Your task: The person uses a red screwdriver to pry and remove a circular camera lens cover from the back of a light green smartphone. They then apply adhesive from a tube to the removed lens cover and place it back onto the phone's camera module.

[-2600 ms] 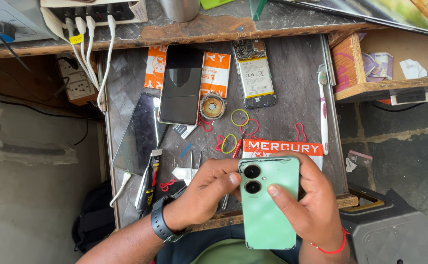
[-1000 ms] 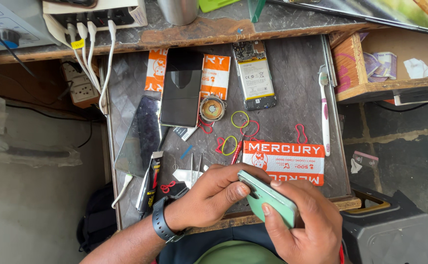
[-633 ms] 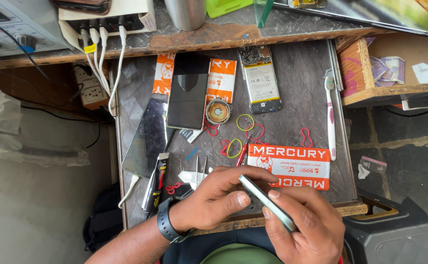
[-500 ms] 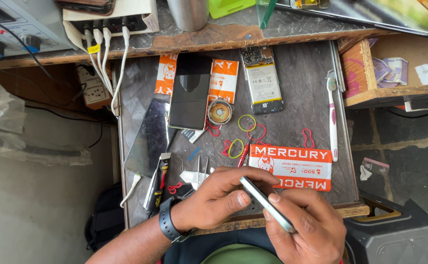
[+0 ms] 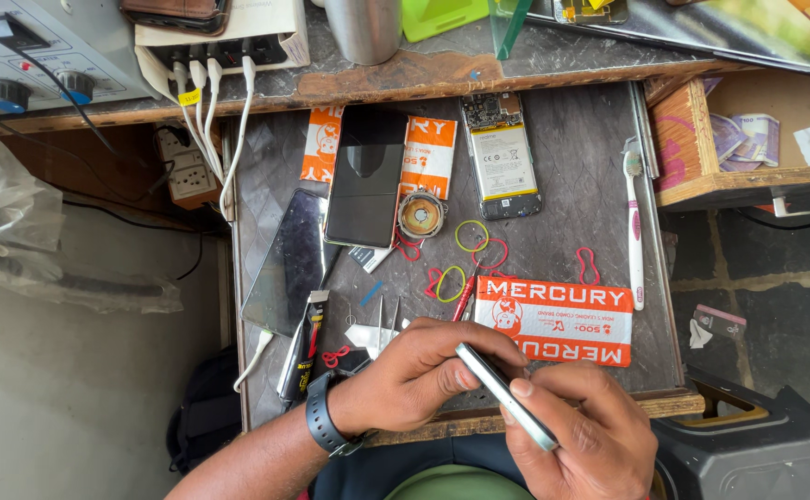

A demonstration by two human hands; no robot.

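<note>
Both hands are low at the near edge of the counter, sharing one phone. The phone is turned edge-on to the camera, so only its thin silvery side shows, slanting from upper left to lower right. The right hand is curled under and around it, thumb on the upper edge, carrying it. The left hand, wristwatch on the wrist, is closed over the top end, fingertips pinching the edge. Likely held this way to get at the seam; can't tell whether anything is between the fingers.

Just beyond the left hand: tweezers and a small tube, kept within reach. An orange-and-white packet lies flat just past the hands.

Mid-counter: loose rubber bands in red and yellow, a round speaker part, and a toothbrush along the right edge, probably for cleaning.

Farther back: a dark phone screen lying tilted at the left, another dark phone resting on orange packets, and an opened phone with its battery exposed.

Farthest: a raised shelf with a charging block, white cables hanging down, and a metal cup.
</note>
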